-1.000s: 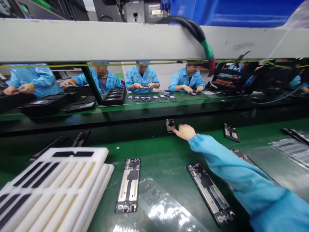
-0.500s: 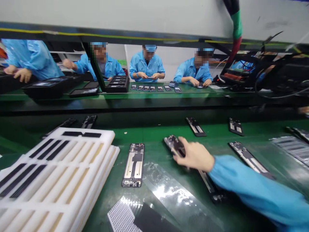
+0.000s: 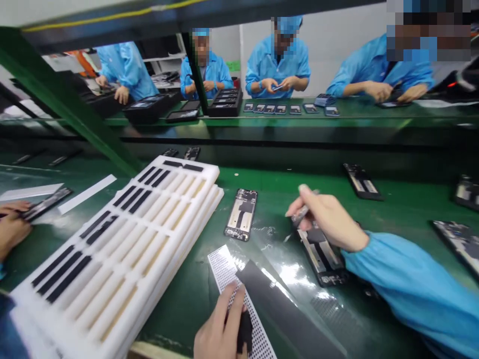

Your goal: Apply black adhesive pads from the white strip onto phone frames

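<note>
My left hand (image 3: 220,326) is at the bottom centre, its fingers closed on a white sheet covered in small dark dots (image 3: 220,262). Something black (image 3: 245,331) shows beside its fingers; whether it is a finger cover or a loose piece is unclear. In my right hand (image 3: 329,217) is a slim grey tool that looks like tweezers (image 3: 299,219), its tip pointing down and left. Just below that hand lies an opened phone body (image 3: 324,254), partly covered by it. Another opened phone body (image 3: 241,214) lies to the left, apart from both hands.
Stacked white foam trays (image 3: 179,239) with black strips in some slots fill the left. A dark grey sheet (image 3: 284,304) overlaps clear film. More phone bodies (image 3: 362,182) lie rightward. A co-worker's hand (image 3: 13,234) is at the left edge; several co-workers sit across the bench.
The view has swung left and down. My right hand has let go of the phone body and now holds the tool. My left hand has come into view on the dotted sheet.
</note>
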